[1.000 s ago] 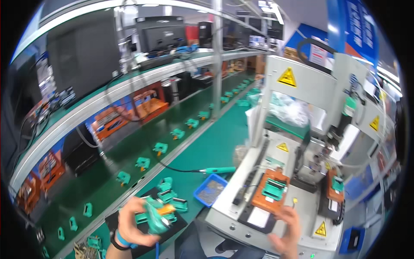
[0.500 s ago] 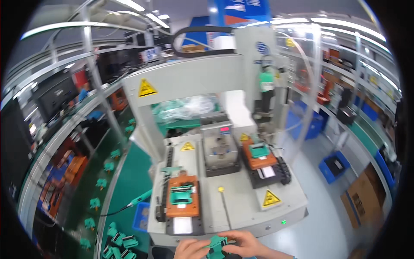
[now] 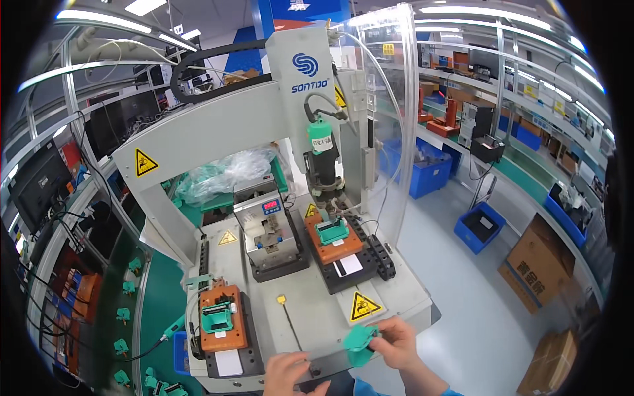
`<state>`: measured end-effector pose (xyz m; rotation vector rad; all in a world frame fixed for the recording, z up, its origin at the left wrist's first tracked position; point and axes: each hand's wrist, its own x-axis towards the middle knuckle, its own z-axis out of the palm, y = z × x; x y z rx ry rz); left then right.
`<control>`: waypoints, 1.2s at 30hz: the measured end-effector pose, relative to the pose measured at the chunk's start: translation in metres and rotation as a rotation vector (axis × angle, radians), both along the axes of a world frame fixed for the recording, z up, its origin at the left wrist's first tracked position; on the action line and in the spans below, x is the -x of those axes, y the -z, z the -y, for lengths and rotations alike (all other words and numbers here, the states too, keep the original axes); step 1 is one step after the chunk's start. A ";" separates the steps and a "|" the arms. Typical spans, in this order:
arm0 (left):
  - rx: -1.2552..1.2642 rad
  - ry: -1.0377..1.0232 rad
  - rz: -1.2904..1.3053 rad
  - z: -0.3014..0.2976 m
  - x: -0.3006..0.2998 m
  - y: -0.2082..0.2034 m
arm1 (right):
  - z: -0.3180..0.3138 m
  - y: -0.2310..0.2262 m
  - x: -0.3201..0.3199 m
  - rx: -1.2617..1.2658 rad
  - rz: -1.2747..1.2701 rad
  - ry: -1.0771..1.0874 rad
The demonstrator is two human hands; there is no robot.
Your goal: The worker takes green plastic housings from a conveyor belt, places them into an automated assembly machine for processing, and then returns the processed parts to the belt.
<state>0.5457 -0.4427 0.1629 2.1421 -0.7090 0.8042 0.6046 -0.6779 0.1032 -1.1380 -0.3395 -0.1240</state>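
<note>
My right hand [image 3: 400, 346] pinches a green plastic housing [image 3: 357, 342] with a dark part along one side, in front of the machine's right half. My left hand [image 3: 285, 375] is at the front edge of the grey benchtop machine [image 3: 290, 320], its fingers apart and nothing in them. On the machine's left orange fixture [image 3: 230, 340] sits a similar green housing [image 3: 216, 320]. Another green housing [image 3: 331, 231] rests in the right orange fixture [image 3: 337, 253], below the spindle head [image 3: 322, 165].
Between the fixtures stands a metal unit [image 3: 269, 231] with a red display. Several green housings [image 3: 165, 388] are heaped at lower left, near a green-handled tool [image 3: 173, 328]. Blue bins [image 3: 479, 228] and a cardboard box [image 3: 538, 264] stand on the floor at right.
My hands have separated: the left has let go of the green housing, and the right has carried it rightward and up. The view has swung to the right.
</note>
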 end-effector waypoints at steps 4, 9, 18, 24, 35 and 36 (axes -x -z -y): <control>0.009 -0.024 -0.121 0.012 -0.013 -0.003 | 0.027 0.003 -0.012 0.151 0.127 0.218; 0.024 -0.015 -0.167 0.028 -0.041 0.005 | 0.047 0.000 -0.012 0.030 0.030 0.216; 0.028 0.000 -0.260 0.048 -0.060 -0.004 | 0.072 0.012 -0.015 0.082 0.053 0.245; -0.053 -0.067 -0.286 0.058 -0.100 -0.012 | 0.084 0.008 -0.013 0.113 0.094 0.242; 0.051 -0.086 -0.450 0.067 -0.159 -0.008 | 0.069 -0.056 -0.042 0.042 0.565 0.225; 0.053 -0.085 -0.427 0.066 -0.155 -0.009 | 0.064 -0.070 -0.052 0.027 0.646 0.229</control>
